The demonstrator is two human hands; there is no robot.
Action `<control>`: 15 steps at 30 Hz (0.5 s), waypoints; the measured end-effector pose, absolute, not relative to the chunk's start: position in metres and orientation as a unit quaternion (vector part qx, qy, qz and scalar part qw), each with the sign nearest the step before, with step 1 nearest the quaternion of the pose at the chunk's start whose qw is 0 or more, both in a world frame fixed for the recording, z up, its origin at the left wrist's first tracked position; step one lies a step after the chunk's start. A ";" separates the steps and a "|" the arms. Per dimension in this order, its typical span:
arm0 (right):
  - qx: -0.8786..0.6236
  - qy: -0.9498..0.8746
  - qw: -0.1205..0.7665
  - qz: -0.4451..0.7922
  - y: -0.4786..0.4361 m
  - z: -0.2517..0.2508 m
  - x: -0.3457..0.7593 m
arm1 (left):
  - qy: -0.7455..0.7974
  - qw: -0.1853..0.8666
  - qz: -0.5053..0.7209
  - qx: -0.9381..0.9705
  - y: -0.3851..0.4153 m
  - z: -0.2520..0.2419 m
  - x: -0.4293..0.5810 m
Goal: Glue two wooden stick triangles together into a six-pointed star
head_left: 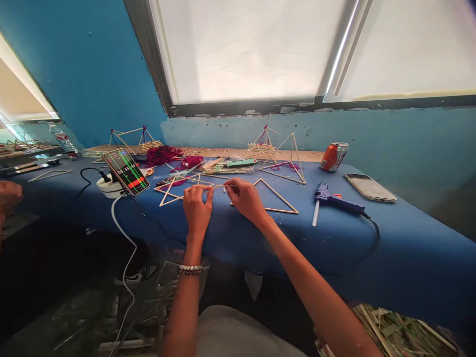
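Observation:
My left hand and my right hand meet over the blue table, both pinching the ends of thin wooden sticks where two flat stick triangles join. One triangle lies to the left, another triangle to the right under my right hand. A beaded bracelet sits on my left wrist.
A phone with a timer leans on a white charger at left. A blue glue gun, a second phone and an orange can lie right. Stick pyramids, purple yarn and another person's hand are nearby.

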State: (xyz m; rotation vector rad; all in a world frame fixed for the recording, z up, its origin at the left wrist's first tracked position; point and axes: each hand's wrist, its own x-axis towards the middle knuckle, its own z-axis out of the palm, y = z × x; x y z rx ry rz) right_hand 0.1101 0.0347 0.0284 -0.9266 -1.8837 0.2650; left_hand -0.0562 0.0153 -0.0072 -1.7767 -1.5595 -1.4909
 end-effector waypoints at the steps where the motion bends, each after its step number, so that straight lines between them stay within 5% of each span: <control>1: -0.378 -0.773 0.496 0.112 0.035 0.028 0.110 | -0.550 0.173 -0.526 -0.625 0.015 -0.007 -0.056; 15: -0.364 -0.777 0.497 0.134 0.037 0.028 0.111 | -0.543 0.162 -0.527 -0.633 0.015 -0.008 -0.057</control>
